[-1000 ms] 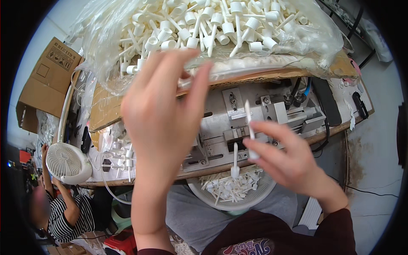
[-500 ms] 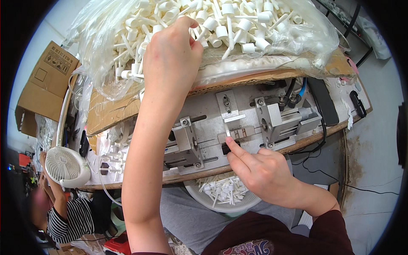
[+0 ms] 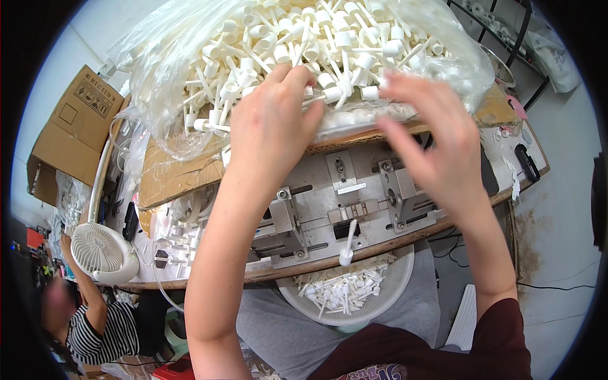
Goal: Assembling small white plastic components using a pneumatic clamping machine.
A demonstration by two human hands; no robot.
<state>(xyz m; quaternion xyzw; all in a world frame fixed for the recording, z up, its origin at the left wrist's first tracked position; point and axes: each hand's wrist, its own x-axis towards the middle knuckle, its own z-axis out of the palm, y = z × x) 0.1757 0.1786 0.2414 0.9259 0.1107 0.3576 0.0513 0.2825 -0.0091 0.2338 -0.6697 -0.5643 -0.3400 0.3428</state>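
Observation:
White ribbed caps with thin stems (image 3: 342, 39) lie heaped in a clear plastic bag. My left hand (image 3: 269, 123) reaches into the heap's near edge, fingers curled; its fingertips are partly hidden among the caps. To its right, my right hand (image 3: 437, 126) is blurred by motion, with thumb and fingers spread near the bag's edge. Below, a single stemmed cap (image 3: 346, 254) appears cap-down, stem up, at the table's front edge above a white basket (image 3: 398, 288) holding many similar pieces. Neither hand touches the metal fixture (image 3: 354, 211) between two clamp blocks.
Metal clamp blocks (image 3: 288, 225) are bolted to the plate on the table. Cardboard (image 3: 180, 174) lies under the bag. A white fan (image 3: 104, 253) stands left, near a co-worker in a striped shirt (image 3: 101, 332). A cardboard box (image 3: 73, 130) is at far left.
My right hand has left the fixture and risen to the bag. The stemmed cap has left the fixture and is now above the basket. My left hand remains at the heap.

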